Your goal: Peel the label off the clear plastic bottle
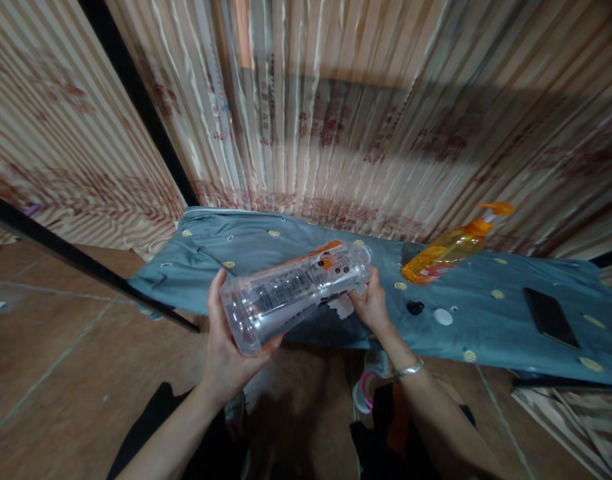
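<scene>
A clear plastic bottle (291, 297) with a printed label in orange and black lies tilted across both my hands, its base to the left. My left hand (229, 360) is wrapped around the base end. At the narrower end, my right hand (370, 303) is closed with its fingers by the bottle's side, partly hidden. A torn-looking whitish scrap (342, 307) hangs beside those fingers; whether it is part of the label I cannot tell. The bottle is above a blue-grey cloth (256, 227) with yellow spots.
On the cloth-covered surface, a pump bottle of yellow-orange liquid (441, 257) stands back right. In front of it are a small black object (415, 307) and a white disc (443, 316). Farther right lies a dark phone-like slab (551, 317). A black pole (141, 100) rises at left before striped curtains (336, 133).
</scene>
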The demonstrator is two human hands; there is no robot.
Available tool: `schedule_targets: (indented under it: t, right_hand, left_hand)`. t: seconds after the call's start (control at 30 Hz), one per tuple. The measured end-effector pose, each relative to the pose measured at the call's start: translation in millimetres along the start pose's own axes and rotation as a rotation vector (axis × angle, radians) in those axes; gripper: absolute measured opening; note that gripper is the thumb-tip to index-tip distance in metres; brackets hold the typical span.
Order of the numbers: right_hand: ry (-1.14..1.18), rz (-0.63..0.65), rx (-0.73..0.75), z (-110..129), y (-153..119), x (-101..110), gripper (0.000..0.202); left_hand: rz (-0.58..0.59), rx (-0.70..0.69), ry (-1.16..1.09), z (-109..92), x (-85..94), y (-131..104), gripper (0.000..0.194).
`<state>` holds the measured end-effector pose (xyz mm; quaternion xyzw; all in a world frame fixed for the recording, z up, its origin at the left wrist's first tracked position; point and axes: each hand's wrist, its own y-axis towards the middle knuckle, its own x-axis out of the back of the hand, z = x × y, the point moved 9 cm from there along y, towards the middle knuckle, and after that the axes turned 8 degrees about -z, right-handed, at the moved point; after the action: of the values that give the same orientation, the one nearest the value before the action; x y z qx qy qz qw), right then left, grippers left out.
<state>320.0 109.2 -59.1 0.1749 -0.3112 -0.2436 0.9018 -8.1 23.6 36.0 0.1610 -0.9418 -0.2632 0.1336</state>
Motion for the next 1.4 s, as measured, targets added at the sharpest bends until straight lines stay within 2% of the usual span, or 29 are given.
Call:
schedule_targets:
  t: [0.27,0.93,1.4]
  right_hand:
    - [0.004,-0.003,-0.008,-1,1,0,0.063]
    - [-0.007,-0.004,-0.017,-1,1,1,0.066]
    - [0.008,-0.023,-0.004,-3,1,1,0.062]
  left_hand:
    - [0.003,-0.033,0.012,-5,-0.5,2,0.115]
    - [0.029,0.02,-0.011,-2,-3.0,1,0.117]
    - [0.016,-0.026,-0.025,-10,-5.0,2,0.113]
